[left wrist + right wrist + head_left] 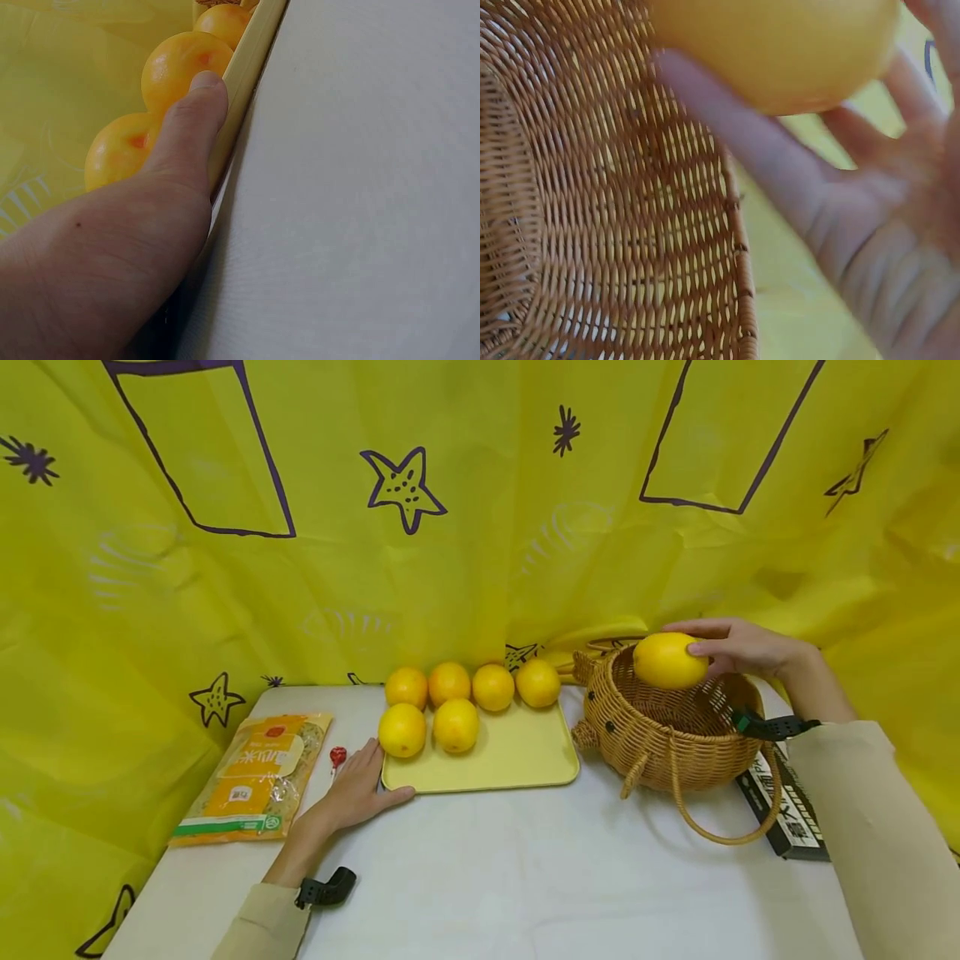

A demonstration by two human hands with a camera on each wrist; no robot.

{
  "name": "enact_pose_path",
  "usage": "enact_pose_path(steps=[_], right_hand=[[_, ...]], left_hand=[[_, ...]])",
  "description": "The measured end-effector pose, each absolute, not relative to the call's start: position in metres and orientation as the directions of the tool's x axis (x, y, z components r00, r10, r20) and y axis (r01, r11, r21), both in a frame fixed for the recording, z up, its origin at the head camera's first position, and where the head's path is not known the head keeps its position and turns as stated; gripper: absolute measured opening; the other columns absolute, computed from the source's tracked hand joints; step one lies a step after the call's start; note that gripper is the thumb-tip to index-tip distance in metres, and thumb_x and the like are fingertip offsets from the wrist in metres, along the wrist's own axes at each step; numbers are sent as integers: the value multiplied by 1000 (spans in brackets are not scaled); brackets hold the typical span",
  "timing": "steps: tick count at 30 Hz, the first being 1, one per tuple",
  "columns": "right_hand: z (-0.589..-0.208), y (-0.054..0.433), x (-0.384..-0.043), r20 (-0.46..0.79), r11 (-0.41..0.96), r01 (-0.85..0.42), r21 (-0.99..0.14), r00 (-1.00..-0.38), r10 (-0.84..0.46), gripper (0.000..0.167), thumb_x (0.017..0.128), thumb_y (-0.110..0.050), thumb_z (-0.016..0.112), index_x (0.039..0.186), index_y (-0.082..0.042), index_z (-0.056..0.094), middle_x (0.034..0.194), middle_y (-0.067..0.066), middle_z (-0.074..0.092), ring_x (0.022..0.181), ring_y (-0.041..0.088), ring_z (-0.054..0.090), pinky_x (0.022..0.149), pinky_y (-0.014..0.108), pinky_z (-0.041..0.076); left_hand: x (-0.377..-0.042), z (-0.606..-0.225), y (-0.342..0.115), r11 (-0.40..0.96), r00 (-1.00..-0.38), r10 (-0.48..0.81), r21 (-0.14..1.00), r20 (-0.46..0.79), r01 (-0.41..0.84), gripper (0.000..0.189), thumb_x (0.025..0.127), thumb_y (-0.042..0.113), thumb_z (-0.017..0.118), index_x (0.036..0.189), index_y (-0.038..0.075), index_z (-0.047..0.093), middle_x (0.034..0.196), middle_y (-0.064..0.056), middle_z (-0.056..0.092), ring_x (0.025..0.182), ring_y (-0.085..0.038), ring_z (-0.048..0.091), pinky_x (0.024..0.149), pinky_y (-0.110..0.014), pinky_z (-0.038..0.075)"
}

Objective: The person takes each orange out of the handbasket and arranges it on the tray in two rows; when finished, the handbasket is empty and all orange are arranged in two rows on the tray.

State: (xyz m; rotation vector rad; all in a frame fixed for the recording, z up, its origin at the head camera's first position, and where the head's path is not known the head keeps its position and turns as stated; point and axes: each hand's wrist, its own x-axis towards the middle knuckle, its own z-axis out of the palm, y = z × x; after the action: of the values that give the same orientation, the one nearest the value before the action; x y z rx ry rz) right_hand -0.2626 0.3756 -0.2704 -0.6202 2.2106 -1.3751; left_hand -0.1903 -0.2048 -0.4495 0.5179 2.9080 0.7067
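My right hand holds an oval yellow fruit over the mouth of a wicker basket. The right wrist view shows the thumb along the underside of this fruit, beside the woven basket wall; its top is cut off there. A yellow tray carries several round oranges along its back and left. My left hand rests at the tray's front left corner, fingers extended along the left side. Its thumb lies along the front rim, seen also in the left wrist view.
On the left lie a food packet and a red-wrapped lollipop. A black box sits partly behind the basket on the right. The basket's handle hangs down in front. A yellow patterned curtain stands behind the white table.
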Motion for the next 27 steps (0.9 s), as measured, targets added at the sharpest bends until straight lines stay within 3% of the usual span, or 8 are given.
enact_pose_path(steps=[6, 10, 15, 19, 27], right_hand=[[-273, 361, -252, 100, 31, -135, -990, -852, -514, 48, 101, 1, 40, 137, -25, 56, 126, -8, 61, 102, 11, 68, 79, 29, 60], [-265, 337, -240, 200, -109, -168, -980, -871, -448, 46, 99, 4, 42, 137, -17, 57, 127, -4, 60, 102, 12, 68, 77, 29, 61], [-264, 298, -219, 251, -220, -184, -958, -910, -330, 43, 99, 1, 45, 137, -16, 56, 130, -2, 55, 103, 14, 67, 76, 29, 61], [-268, 277, -206, 256, -304, -160, -939, -917, -307, 44, 100, 0, 43, 139, -15, 54, 131, 0, 53, 106, 15, 66, 77, 31, 61], [-277, 254, -195, 251, -302, -164, -939, -927, -278, 43, 99, -2, 47, 140, -14, 52, 132, 0, 52, 107, 13, 66, 78, 32, 61]], left_hand=[[-189, -450, -205, 833, -935, 352, 467, -34, 296, 107, 87, 60, 60, 153, -8, 9, 160, -30, 8, 149, -44, 10, 121, -60, 11], [-189, -451, -205, 831, -935, 353, 471, -34, 297, 107, 87, 60, 60, 153, -6, 8, 160, -29, 8, 150, -43, 9, 121, -59, 10], [-189, -452, -205, 834, -937, 349, 466, -31, 295, 107, 87, 60, 60, 153, -7, 9, 160, -29, 8, 150, -43, 10, 121, -59, 11], [-189, -453, -204, 831, -936, 351, 471, -31, 297, 108, 86, 61, 60, 153, -7, 9, 160, -29, 8, 150, -43, 10, 121, -59, 11], [-191, -450, -205, 836, -937, 348, 462, -31, 296, 107, 87, 60, 60, 153, -7, 8, 160, -28, 7, 150, -42, 9, 121, -58, 11]])
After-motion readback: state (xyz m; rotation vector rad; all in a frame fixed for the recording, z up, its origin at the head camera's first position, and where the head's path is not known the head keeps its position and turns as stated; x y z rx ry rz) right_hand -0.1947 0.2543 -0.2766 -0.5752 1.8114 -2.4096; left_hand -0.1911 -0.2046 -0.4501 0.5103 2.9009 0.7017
